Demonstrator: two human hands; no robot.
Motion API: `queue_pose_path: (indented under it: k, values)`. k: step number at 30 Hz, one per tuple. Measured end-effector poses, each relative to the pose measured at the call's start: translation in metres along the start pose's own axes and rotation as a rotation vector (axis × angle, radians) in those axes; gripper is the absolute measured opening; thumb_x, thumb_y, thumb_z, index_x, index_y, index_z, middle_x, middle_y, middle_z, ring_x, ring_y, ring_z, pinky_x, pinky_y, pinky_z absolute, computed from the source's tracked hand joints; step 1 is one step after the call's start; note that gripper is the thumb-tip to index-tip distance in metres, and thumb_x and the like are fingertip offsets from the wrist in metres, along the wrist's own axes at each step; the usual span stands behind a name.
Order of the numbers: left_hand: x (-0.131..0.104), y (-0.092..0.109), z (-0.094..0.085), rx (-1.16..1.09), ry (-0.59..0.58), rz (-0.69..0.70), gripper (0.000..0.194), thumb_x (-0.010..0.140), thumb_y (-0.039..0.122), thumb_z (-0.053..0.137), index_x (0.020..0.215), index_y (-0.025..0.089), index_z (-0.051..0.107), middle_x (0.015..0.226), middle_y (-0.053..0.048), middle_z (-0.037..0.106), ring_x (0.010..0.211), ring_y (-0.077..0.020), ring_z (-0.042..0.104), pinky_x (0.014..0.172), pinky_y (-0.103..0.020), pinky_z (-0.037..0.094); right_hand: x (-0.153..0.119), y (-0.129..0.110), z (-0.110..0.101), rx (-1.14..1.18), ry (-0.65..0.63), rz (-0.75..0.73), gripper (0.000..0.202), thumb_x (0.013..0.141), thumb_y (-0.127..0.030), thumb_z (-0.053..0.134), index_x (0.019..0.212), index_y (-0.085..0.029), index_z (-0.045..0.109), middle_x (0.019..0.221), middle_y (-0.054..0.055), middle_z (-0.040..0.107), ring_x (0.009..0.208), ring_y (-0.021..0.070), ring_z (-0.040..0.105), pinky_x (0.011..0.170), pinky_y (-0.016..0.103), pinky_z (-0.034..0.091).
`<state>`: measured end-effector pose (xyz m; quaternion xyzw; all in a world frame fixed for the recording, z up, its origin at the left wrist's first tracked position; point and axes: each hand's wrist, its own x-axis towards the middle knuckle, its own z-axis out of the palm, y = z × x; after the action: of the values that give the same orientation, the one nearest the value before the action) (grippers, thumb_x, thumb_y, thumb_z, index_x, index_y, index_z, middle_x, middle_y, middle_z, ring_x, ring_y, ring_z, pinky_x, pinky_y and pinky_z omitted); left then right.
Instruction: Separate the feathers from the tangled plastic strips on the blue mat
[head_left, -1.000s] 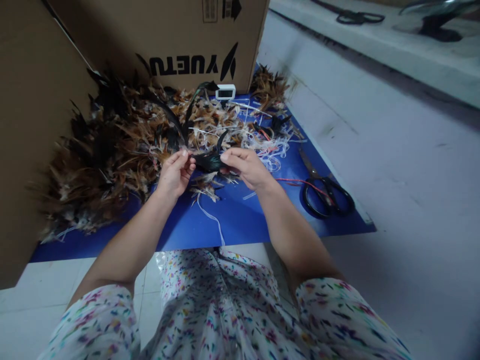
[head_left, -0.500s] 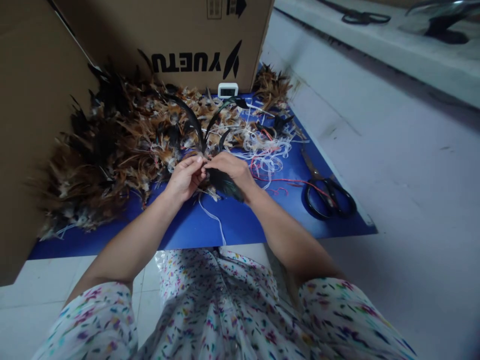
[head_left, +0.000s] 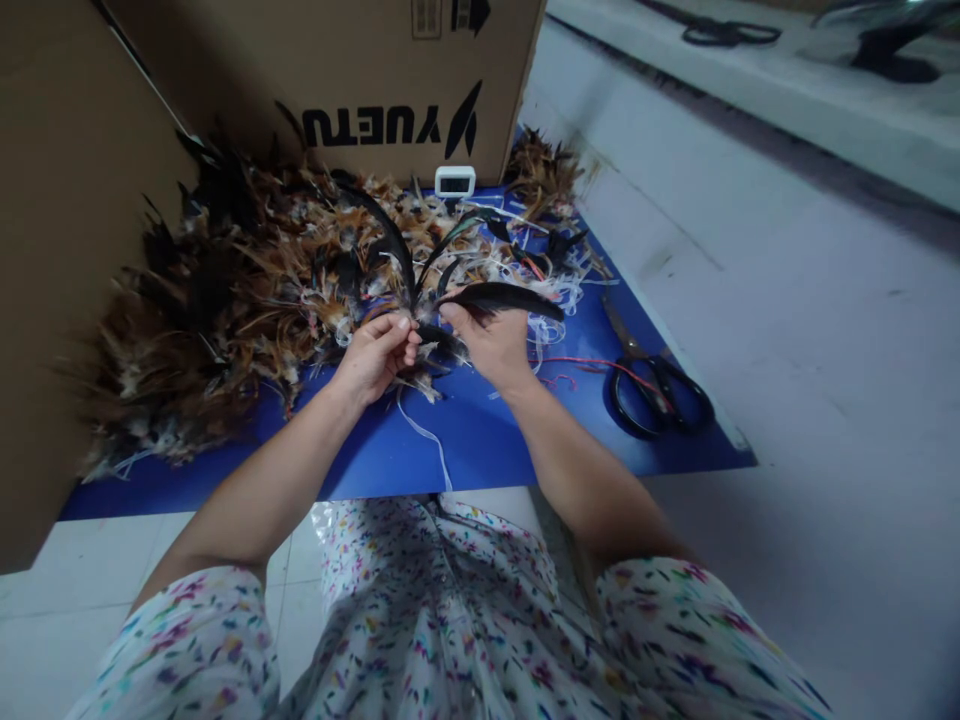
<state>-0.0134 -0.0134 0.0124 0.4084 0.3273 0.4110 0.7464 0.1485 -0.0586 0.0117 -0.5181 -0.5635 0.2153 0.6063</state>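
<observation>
Right hand (head_left: 496, 345) farther right with curved black feather (head_left: 510, 298)

Since 0.5 s ago, my right grip (head_left: 495, 345) has drawn away from my left grip (head_left: 379, 352), and 1 dark feather (head_left: 517, 298) now reaches rightward across the right. Since 1 s ago, my left grip and its 2 curved plumes (head_left: 399, 248) have shifted rightward.

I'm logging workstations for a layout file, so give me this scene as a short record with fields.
Left hand: pinching black feathers near their base
Right hand: holding a long black feather
Surface: blue tabletop
Left side: mostly brown feather heap
Right side: black-handled scissors, open; red cord
Back: cardboard box, YUETU upside down
</observation>
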Motion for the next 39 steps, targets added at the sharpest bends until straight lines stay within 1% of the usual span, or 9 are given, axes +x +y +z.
queue_pose_path:
  k: [4, 8, 11, 13, 16, 20, 25, 32, 39]
  values:
    - [0.000, 0.000, 0.000, 0.036, 0.026, -0.003, 0.020, 0.076, 0.023, 0.081, 0.075, 0.012, 0.065, 0.058, 0.002, 0.063, 0.043, -0.0046, 0.053, 0.043, -0.015, 0.044, 0.004, 0.002, -0.001, 0.047, 0.009, 0.056, 0.034, 0.086, -0.056, 0.063, 0.087, -0.022, 0.066, 0.086, 0.005, 0.068, 0.081, 0.0199, 0.065, 0.077, 0.036, 0.055]
    - [0.000, -0.001, -0.001, 0.045, 0.014, -0.012, 0.019, 0.076, 0.023, 0.081, 0.075, 0.012, 0.065, 0.058, 0.002, 0.063, 0.044, -0.0048, 0.053, 0.044, -0.016, 0.045, 0.005, 0.002, -0.001, 0.034, -0.009, 0.084, 0.039, 0.083, -0.062, 0.063, 0.086, -0.023, 0.065, 0.083, 0.005, 0.065, 0.078, 0.0197, 0.064, 0.072, 0.035, 0.054]
    - [0.000, -0.002, -0.002, 0.045, -0.004, -0.007, 0.020, 0.076, 0.023, 0.081, 0.073, 0.012, 0.064, 0.058, 0.001, 0.064, 0.044, -0.0051, 0.053, 0.044, -0.016, 0.044, 0.004, 0.003, -0.001, 0.044, -0.017, 0.065, 0.039, 0.082, -0.061, 0.064, 0.080, -0.022, 0.063, 0.079, 0.004, 0.063, 0.073, 0.0181, 0.061, 0.071, 0.034, 0.053]
    - [0.000, -0.002, -0.002, 0.047, -0.005, -0.006, 0.021, 0.075, 0.023, 0.081, 0.071, 0.012, 0.063, 0.058, 0.001, 0.063, 0.044, -0.0052, 0.053, 0.043, -0.016, 0.044, 0.004, 0.004, -0.001, 0.056, -0.015, 0.057, 0.039, 0.082, -0.061, 0.065, 0.079, -0.022, 0.062, 0.079, 0.004, 0.062, 0.073, 0.0180, 0.060, 0.071, 0.034, 0.053]
    - [0.000, -0.001, -0.001, 0.055, 0.002, -0.002, 0.022, 0.074, 0.024, 0.082, 0.071, 0.012, 0.063, 0.058, 0.001, 0.063, 0.043, -0.0054, 0.053, 0.043, -0.017, 0.043, 0.004, 0.005, -0.001, 0.040, -0.024, 0.082, 0.040, 0.082, -0.062, 0.064, 0.078, -0.022, 0.061, 0.079, 0.004, 0.062, 0.076, 0.0188, 0.062, 0.070, 0.034, 0.053]
    - [0.000, -0.002, -0.001, 0.061, 0.005, 0.002, 0.022, 0.073, 0.025, 0.083, 0.074, 0.012, 0.065, 0.058, 0.001, 0.064, 0.044, -0.0056, 0.053, 0.044, -0.017, 0.043, 0.005, 0.004, -0.002, 0.029, -0.029, 0.093, 0.040, 0.083, -0.062, 0.064, 0.075, -0.022, 0.061, 0.075, 0.003, 0.062, 0.073, 0.0184, 0.061, 0.069, 0.034, 0.053]
    - [0.001, -0.004, -0.002, 0.055, -0.002, 0.001, 0.024, 0.071, 0.025, 0.084, 0.074, 0.012, 0.064, 0.059, 0.001, 0.064, 0.044, -0.0060, 0.054, 0.044, -0.017, 0.044, 0.005, 0.004, -0.003, 0.064, -0.029, 0.045, 0.040, 0.083, -0.059, 0.066, 0.072, -0.021, 0.062, 0.073, 0.003, 0.064, 0.069, 0.0168, 0.062, 0.067, 0.032, 0.053]
    - [0.001, -0.005, -0.004, 0.049, -0.029, 0.007, 0.033, 0.063, 0.030, 0.090, 0.075, 0.011, 0.065, 0.059, 0.001, 0.065, 0.045, -0.0062, 0.055, 0.044, -0.017, 0.045, 0.007, 0.012, 0.000, 0.110, -0.007, -0.013, 0.048, 0.080, -0.064, 0.067, 0.065, -0.019, 0.062, 0.065, 0.001, 0.063, 0.060, 0.0142, 0.059, 0.059, 0.029, 0.048]
    - [0.001, -0.003, -0.003, 0.055, -0.029, 0.018, 0.034, 0.062, 0.031, 0.090, 0.071, 0.012, 0.063, 0.058, 0.001, 0.065, 0.044, -0.0062, 0.054, 0.044, -0.018, 0.044, 0.006, 0.013, -0.001, 0.071, -0.030, -0.033, 0.048, 0.081, -0.064, 0.066, 0.064, -0.019, 0.063, 0.063, 0.000, 0.063, 0.059, 0.0132, 0.056, 0.061, 0.029, 0.047]
